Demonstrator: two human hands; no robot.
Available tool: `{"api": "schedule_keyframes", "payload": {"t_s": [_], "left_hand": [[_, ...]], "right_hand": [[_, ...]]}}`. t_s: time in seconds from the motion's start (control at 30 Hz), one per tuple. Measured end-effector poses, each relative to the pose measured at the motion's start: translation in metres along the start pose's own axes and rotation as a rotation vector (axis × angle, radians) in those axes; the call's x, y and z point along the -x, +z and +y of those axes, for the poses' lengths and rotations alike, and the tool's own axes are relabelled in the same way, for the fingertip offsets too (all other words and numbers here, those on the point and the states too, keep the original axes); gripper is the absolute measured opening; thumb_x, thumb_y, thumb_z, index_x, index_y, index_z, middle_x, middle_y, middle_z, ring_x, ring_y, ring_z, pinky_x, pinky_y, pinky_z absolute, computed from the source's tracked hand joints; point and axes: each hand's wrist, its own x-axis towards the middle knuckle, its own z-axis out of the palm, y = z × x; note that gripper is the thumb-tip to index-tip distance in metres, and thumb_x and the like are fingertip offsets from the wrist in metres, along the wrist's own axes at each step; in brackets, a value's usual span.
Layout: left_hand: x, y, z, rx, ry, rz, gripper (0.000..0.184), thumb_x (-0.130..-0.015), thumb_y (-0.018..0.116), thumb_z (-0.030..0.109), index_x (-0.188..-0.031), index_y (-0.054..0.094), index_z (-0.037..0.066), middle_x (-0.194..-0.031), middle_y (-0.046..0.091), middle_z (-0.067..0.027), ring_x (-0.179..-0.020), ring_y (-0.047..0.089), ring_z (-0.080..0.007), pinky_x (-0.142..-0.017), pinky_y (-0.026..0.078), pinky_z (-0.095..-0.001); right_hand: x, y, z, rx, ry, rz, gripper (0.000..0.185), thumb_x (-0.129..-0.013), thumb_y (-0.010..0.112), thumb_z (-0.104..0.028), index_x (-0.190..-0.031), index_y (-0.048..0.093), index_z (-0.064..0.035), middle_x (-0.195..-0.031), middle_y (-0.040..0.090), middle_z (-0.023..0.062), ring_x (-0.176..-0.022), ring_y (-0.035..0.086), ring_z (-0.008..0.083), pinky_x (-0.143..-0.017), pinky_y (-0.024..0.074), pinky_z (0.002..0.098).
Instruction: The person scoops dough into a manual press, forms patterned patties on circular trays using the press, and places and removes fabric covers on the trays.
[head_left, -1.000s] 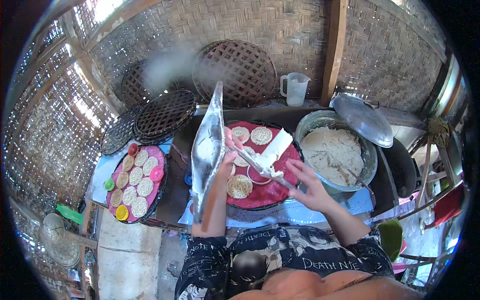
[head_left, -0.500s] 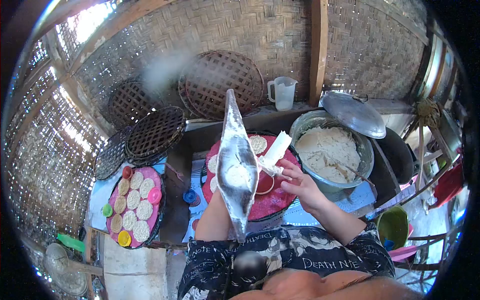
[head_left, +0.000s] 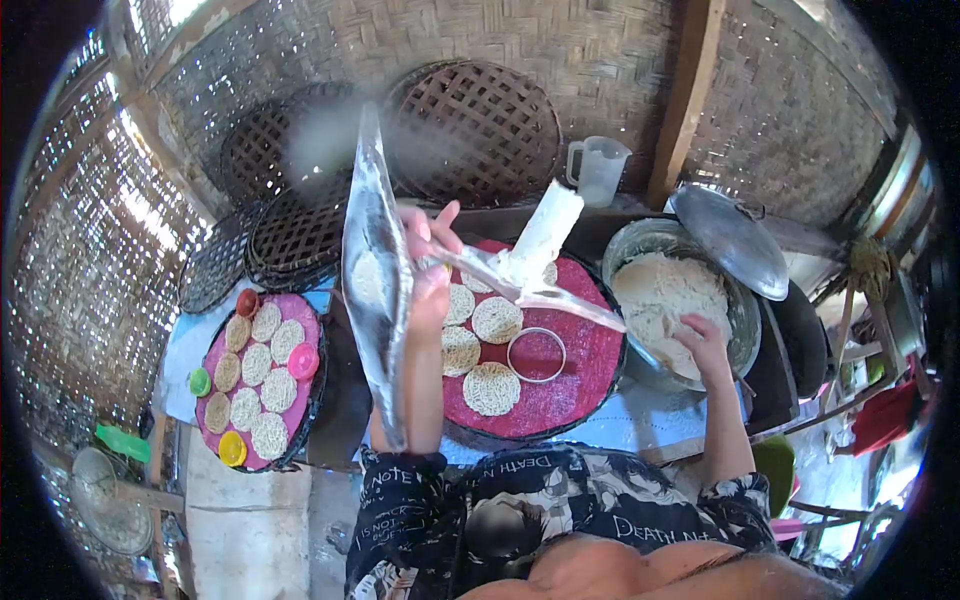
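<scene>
Dough (head_left: pixel 663 284) touches our right hand (head_left: pixel 705 342) in the bowl (head_left: pixel 745 340), grip unclear; left of the bowl, our left hand (head_left: pixel 430 262) clasps the press (head_left: pixel 546 238), seemingly to clear the cakes (head_left: pixel 491 389).

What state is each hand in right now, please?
Left hand: holding the white-smeared tool.
Right hand: at the dough in the pot; whether it grips any cannot be told.

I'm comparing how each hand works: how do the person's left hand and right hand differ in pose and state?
The left hand grips a white-smeared tool; the right hand is at the dough, and whether it grips anything is unclear. The left hand is partly hidden behind the tool's flared piece, while the right hand reaches over the basin. Both are bare.
</scene>
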Motion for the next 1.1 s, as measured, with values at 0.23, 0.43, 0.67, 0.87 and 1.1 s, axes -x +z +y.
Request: {"api": "schedule_keyframes", "payload": {"t_s": [0.23, 0.43, 0.67, 0.87, 1.1], "left_hand": [[0.001, 0.026, -0.025, 0.480, -0.157, -0.031, 0.021, -0.067, 0.064, 0.012, -0.083, 0.051, 0.013, -0.088, 0.044, -0.0031, -0.075, 0.054, -0.0198, -0.102, 0.031, -0.0526], [0.013, 0.043, 0.013, 0.159, -0.398, -0.105, 0.060, -0.065, 0.079, 0.018, -0.116, 0.050, 0.006, -0.125, 0.042, -0.0135, -0.102, 0.056, -0.0329, -0.100, 0.036, -0.0503], [0.060, -0.010, 0.050, -0.354, -0.761, -0.300, 0.054, -0.075, 0.064, 0.028, -0.121, 0.049, 0.004, -0.118, 0.055, -0.0125, -0.114, 0.049, -0.0254, -0.100, 0.033, -0.0433], [0.078, 0.014, 0.037, -0.581, -0.718, -0.191, 0.051, -0.058, 0.078, 0.010, -0.104, 0.058, -0.002, -0.105, 0.062, -0.0121, -0.096, 0.059, -0.0181, -0.086, 0.046, -0.0333], [0.074, 0.016, 0.031, -1.210, -0.189, -0.610, 0.056, -0.051, 0.081, 0.020, -0.098, 0.057, 0.002, -0.091, 0.063, -0.0075, -0.086, 0.060, -0.0202, -0.082, 0.047, -0.0332]], "right_hand": [[0.053, 0.050, -0.186, -1.306, 0.124, -0.978, 0.108, -0.065, 0.034, -0.082, -0.131, 0.031, 0.0039, -0.114, 0.052, 0.0248, -0.101, 0.056, 0.0327, -0.090, 0.0425, 0.0460], [0.076, 0.071, -0.205, -1.892, 0.406, -1.535, 0.083, -0.077, 0.035, -0.073, -0.130, 0.035, -0.0088, -0.091, 0.055, 0.0342, -0.037, 0.051, 0.0257, -0.026, 0.0381, 0.0273], [0.061, 0.005, -0.218, -1.461, -0.228, -0.665, 0.093, -0.077, 0.044, -0.067, -0.134, 0.018, 0.0027, -0.124, 0.040, 0.0297, -0.059, 0.062, 0.0172, -0.032, 0.0427, 0.0147], [0.075, 0.014, -0.247, -0.751, -0.425, -0.417, 0.105, -0.074, 0.060, -0.058, -0.141, -0.010, -0.0179, -0.124, 0.041, 0.0239, -0.078, 0.059, 0.0140, -0.047, 0.0464, 0.0191], [0.074, 0.026, -0.234, -0.072, -0.951, -0.175, 0.113, -0.068, 0.074, -0.036, -0.139, -0.007, -0.0013, -0.124, 0.042, 0.0256, -0.111, 0.047, 0.0387, -0.091, 0.0397, 0.0426]]}}
